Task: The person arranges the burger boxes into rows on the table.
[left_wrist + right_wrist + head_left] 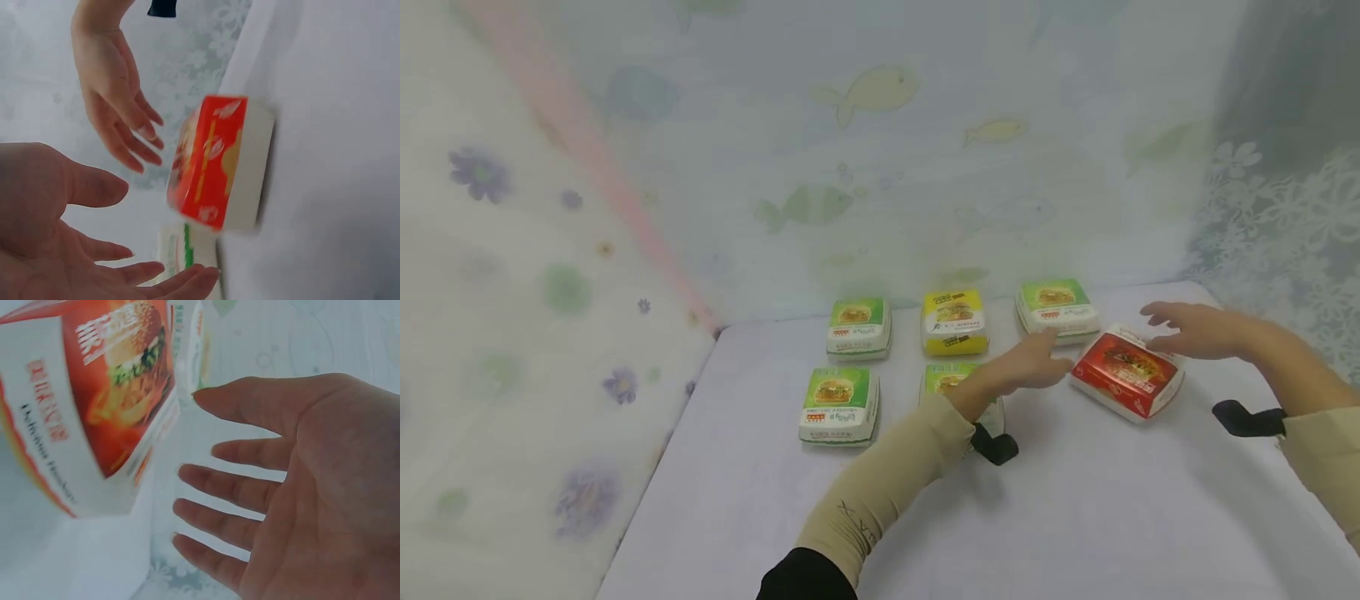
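Observation:
A red burger box [1129, 372] sits askew at the right of the table, its top printed with a burger. My left hand [1028, 363] hovers just left of it, fingers spread and apart from the box in the left wrist view. On the box's other side is my right hand [1202, 329], its fingers loosely extended; the right wrist view shows a gap between those fingers [225, 487] and the box. Neither hand holds anything. Right behind the red box stands a green-and-white burger box [1057, 310].
A yellow burger box [956, 323] stands in the back row beside another green one [858, 328]. In front are a green box [839, 406] and one partly hidden by my left forearm [943, 379]. A fish-patterned curtain [880, 167] hangs behind the white table [722, 500].

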The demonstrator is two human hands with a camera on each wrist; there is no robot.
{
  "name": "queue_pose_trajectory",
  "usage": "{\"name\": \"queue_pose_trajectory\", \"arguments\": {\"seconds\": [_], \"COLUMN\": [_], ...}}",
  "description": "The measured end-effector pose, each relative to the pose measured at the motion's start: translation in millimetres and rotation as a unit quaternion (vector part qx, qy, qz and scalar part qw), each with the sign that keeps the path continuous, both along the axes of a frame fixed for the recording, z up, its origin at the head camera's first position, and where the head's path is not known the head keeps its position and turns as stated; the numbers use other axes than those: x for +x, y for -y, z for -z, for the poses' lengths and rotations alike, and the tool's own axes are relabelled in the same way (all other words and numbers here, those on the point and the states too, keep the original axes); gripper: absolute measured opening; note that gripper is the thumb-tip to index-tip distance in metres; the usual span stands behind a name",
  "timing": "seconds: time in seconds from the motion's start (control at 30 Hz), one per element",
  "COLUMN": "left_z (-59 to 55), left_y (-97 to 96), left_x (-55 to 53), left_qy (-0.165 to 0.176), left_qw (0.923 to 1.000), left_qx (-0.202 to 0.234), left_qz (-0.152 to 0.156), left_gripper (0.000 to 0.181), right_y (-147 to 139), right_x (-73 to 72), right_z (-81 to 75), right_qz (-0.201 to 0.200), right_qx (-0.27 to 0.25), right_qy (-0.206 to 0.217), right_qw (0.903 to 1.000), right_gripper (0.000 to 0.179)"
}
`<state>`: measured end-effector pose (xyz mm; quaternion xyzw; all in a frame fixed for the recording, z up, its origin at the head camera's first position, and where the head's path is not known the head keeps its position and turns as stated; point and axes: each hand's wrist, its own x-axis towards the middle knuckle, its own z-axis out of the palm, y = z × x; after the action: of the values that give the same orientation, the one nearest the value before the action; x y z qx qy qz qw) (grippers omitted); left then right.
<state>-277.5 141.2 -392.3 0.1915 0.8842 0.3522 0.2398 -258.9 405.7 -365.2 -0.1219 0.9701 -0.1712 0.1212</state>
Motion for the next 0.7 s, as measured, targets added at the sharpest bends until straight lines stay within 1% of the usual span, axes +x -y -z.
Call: {"name": "queue_pose_trajectory", "arguments": {"seconds": [0.07,0.13,0.23,0.3,0.4,0.47,0.6,0.67,0.7], "left_z": [8.4,16.1,26.9,34.4,44.6,50.6,57.7,58.2,57.5], "left_y": [-7.7,-15.3,-24.4,-29.1,-34.0,-37.3,-46.4,-51.6,-53.9], "left_x": [9.5,16.5,22.3,22.9,21.0,18.5,15.0,13.8,13.2], "left_qy": [0.000,0.002,0.008,0.016,0.033,0.038,0.048,0.057,0.063], "left_qw": [1.0000,0.9999,0.9992,0.9983,0.9962,0.9953,0.9937,0.9931,0.9926], "left_qx": [0.001,0.011,0.023,0.024,0.021,0.021,0.031,0.035,0.037], "left_qz": [-0.006,-0.012,-0.033,-0.051,-0.077,-0.087,-0.096,-0.096,-0.097], "left_gripper": [0.067,0.067,0.067,0.070,0.073,0.071,0.061,0.057,0.058], "right_y": [-7.2,-14.1,-22.2,-24.3,-24.3,-23.4,-23.7,-24.4,-24.6], "right_x": [12.0,22.4,32.5,35.9,36.9,36.8,40.3,44.4,46.8], "right_z": [4.7,10.9,21.1,28.4,37.8,42.4,46.6,46.2,45.6], "right_qz": [0.001,0.004,0.008,0.010,0.008,0.008,0.011,0.009,0.008], "right_qx": [-0.010,-0.023,-0.037,-0.054,-0.083,-0.095,-0.093,-0.079,-0.070], "right_qy": [-0.003,-0.003,0.009,0.024,0.044,0.047,0.045,0.041,0.040], "right_qw": [0.9999,0.9997,0.9993,0.9982,0.9956,0.9943,0.9946,0.9960,0.9967], "right_gripper": [0.064,0.065,0.070,0.074,0.080,0.082,0.080,0.077,0.075]}}
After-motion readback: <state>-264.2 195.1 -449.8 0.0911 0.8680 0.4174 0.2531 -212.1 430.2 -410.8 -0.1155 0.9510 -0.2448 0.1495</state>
